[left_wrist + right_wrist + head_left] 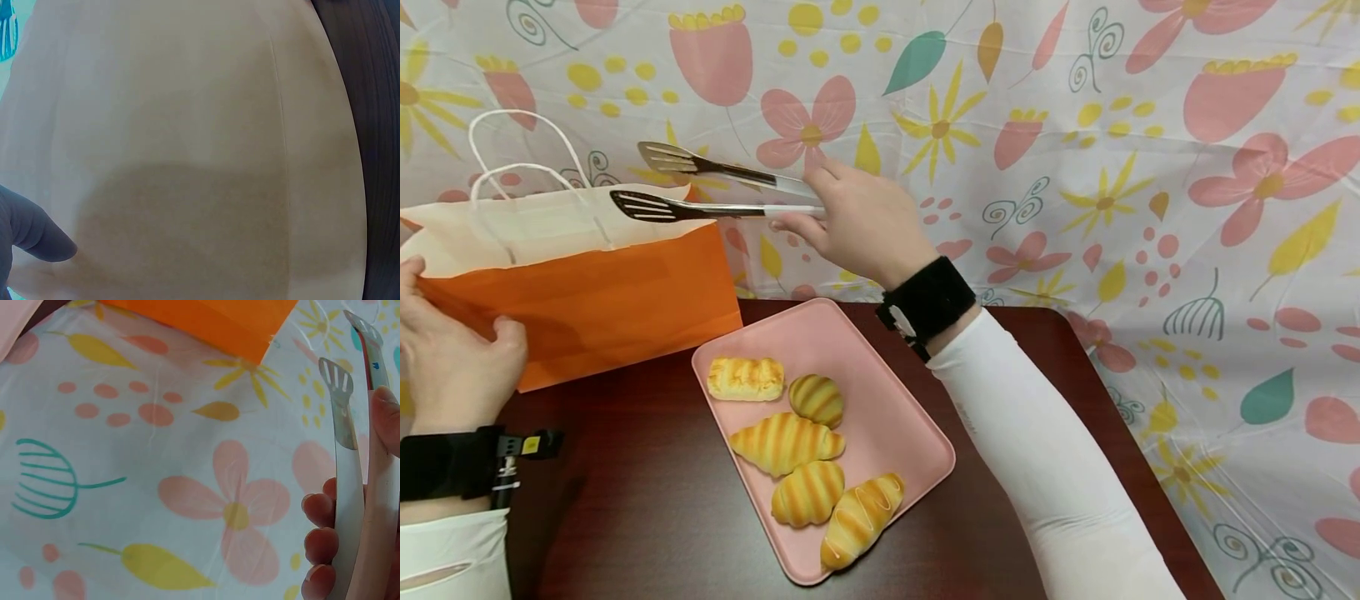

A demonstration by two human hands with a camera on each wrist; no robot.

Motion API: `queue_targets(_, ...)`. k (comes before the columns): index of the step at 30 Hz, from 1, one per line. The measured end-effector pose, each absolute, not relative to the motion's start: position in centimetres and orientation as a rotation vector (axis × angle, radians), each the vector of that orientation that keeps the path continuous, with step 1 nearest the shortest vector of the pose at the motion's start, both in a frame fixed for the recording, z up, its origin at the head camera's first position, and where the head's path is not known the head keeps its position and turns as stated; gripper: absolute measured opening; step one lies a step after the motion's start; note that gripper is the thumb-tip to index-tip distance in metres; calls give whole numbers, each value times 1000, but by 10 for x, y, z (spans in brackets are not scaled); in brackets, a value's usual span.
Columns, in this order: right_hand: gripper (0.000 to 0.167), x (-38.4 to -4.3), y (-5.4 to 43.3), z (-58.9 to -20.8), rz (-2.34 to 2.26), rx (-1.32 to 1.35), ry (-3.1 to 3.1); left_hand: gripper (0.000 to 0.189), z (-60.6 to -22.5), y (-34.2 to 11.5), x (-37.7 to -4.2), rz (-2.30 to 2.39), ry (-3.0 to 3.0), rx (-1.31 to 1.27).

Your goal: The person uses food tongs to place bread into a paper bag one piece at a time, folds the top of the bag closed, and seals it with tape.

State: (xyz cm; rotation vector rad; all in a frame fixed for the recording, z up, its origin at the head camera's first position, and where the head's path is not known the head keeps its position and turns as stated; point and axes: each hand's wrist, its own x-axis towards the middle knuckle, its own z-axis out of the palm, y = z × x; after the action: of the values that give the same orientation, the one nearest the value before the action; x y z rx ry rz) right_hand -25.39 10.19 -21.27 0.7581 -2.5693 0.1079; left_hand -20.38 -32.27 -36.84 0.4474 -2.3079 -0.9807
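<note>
Pink tray (pixel 891 400) holding five pastries (pixel 786 443), right hand (pixel 857 221) gripping tongs (pixel 700 187), left hand (pixel 448 350) clutching orange bag (pixel 610 300)

A dark reddish-brown wooden bench (pixel 647 500) carries a pale pink rectangular plastic tray (pixel 887 417) with rounded corners, set at a slant. On the tray lie five glossy golden pastries: a flat rectangular glazed one (pixel 746 378) at the far left, a small round striped bun (pixel 817 399) just beside it, a long striped croissant (pixel 786 442) below them, another striped bun (pixel 808 493) nearer still, and an iced striped roll (pixel 861 519) nearest the front edge. Behind and to the right hangs a white floral-printed cloth (pixel 1150 167) with pink flowers and yellow and teal leaves.
</note>
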Motion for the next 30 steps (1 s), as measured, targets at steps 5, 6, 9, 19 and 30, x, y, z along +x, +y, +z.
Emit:
queue_targets(5, 61, -243, 126, -229, 191, 728, -2544, 85, -369, -322, -203, -973, -2304, 445)
queue_targets(6, 61, -240, 130, -233, 202, 716, -2545, 85, -369, -322, -203, -975, -2305, 445)
queue_targets(9, 61, -235, 145, -245, 222, 697, -2538, 85, -368, -322, -203, -981, -2306, 445)
queue_targets(19, 62, -213, 192, -282, 288, 532, -2633, 85, -368, -321, -204, -977, -2299, 441)
queue_targets(30, 54, -179, 231, -345, 368, 432, -2723, 82, -365, -319, -200, -965, -2296, 450)
